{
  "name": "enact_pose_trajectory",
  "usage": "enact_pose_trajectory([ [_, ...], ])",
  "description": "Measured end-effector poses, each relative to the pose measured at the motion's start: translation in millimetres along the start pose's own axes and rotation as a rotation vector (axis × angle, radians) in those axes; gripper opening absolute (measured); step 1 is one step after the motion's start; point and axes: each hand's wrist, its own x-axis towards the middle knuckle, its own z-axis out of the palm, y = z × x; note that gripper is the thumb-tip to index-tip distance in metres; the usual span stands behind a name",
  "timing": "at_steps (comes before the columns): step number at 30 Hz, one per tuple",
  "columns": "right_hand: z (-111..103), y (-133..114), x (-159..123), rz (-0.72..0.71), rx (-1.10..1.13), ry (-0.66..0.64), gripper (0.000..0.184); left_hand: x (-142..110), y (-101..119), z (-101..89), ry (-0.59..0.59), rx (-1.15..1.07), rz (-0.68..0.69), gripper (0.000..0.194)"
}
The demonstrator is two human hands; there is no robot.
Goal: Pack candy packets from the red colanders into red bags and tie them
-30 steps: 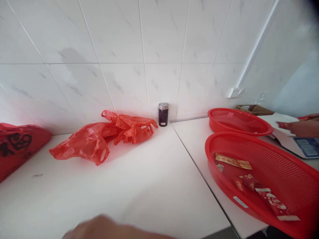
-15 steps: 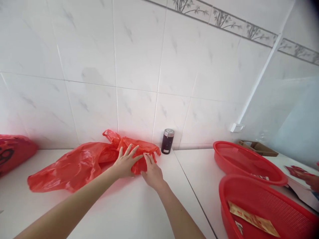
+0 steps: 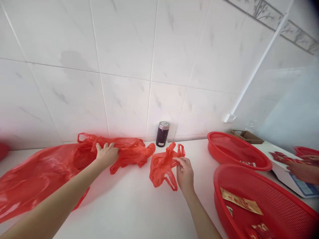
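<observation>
My right hand [image 3: 185, 171] pinches a small crumpled red plastic bag [image 3: 160, 169] between thumb and fingers; its loop handles hang loose. This bag is apart from the others, just above the white table [image 3: 119, 205]. My left hand [image 3: 106, 155] is on a pile of red plastic bags [image 3: 134, 151] near the wall, its fingers curled over the plastic and the tips partly hidden. Left of that hand, a large red plastic bag [image 3: 47, 172] spreads over the table, its mouth beside the pile.
A dark tumbler [image 3: 162, 134] stands by the wall. Two red baskets [image 3: 216, 196] [image 3: 210, 141] are at the right; a gold packet [image 3: 241, 201] lies in the nearer one. Beyond them are a cardboard tray [image 3: 249, 136], a scale [image 3: 286, 181] and another person's hands [image 3: 305, 171] with red packets.
My hands have parted. The right hand has moved right with a small bag pulled from the pile, while the left has shifted left on the bags. The view has turned slightly right.
</observation>
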Motion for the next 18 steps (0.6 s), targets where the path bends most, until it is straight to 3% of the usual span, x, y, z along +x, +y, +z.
enact_pose_trajectory([
  [3, -14.3, -1.3, -6.2, 0.021, 0.064, 0.092, 0.032, -20.8, 28.8, -21.9, 0.085, -0.169, 0.07, 0.041],
  [6, -25.7, -11.9, -15.8, 0.032, 0.107, 0.162, 0.031, -59.8, 69.5, -43.4, 0.094, -0.411, 0.236, 0.041],
  [8, -32.8, -25.7, -23.9, 0.026, 0.136, 0.188, 0.028, -88.4, 97.6, -49.8, 0.011, -0.606, 0.31, 0.029],
  [12, -46.2, -59.5, -41.5, -0.038, 0.309, 0.119, 0.021, -126.8, 138.9, -40.3, -0.207, -1.003, 0.291, 0.039],
  [15, -57.3, -71.7, -49.0, 0.002, 0.46, 0.062, 0.02, -135.3, 140.7, -24.7, -0.371, -1.268, 0.218, 0.029],
  [18, -67.9, -67.5, -48.0, 0.138, 0.627, 0.135, 0.016, -133.9, 110.6, -11.8, -0.43, -1.522, 0.074, 0.035],
])
